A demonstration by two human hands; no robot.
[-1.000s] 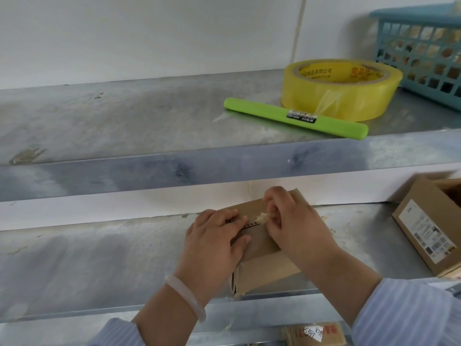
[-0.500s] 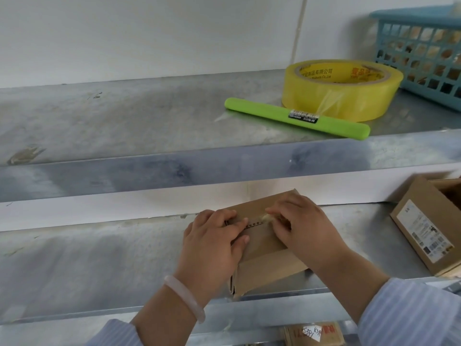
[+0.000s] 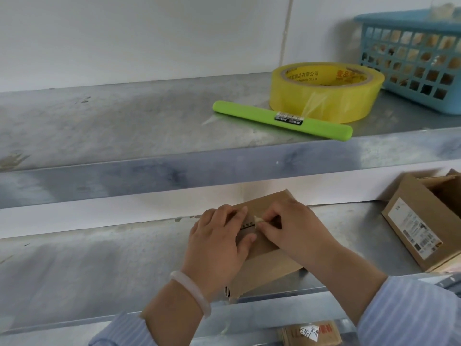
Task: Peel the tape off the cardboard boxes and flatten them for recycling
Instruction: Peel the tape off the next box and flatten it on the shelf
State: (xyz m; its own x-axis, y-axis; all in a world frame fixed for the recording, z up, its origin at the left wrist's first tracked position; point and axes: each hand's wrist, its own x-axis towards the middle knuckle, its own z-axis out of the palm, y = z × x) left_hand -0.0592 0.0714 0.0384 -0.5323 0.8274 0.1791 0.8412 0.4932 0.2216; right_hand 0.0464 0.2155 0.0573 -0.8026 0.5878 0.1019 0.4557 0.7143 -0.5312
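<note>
A small brown cardboard box [image 3: 264, 270] lies on the lower metal shelf [image 3: 87, 265], its near corner over the shelf's front edge. My left hand [image 3: 219, 243] rests on the box's left part, fingers laid over its top and thumb against it. My right hand [image 3: 296, 231] sits on the right part and pinches a crumpled bit of pale tape [image 3: 257, 219] between thumb and forefinger at the top seam. Most of the box top is hidden under both hands.
A second cardboard box [image 3: 421, 226] with a printed label stands open at the right of the lower shelf. On the upper shelf lie a yellow tape roll [image 3: 324, 93], a green stick-shaped tool [image 3: 282, 119] and a blue plastic basket [image 3: 419, 61]. Another labelled carton [image 3: 311, 334] shows below.
My right hand's fingers have shifted left along the seam and closed on the tape bit, closer to my left hand. The left hand and the box have stayed put.
</note>
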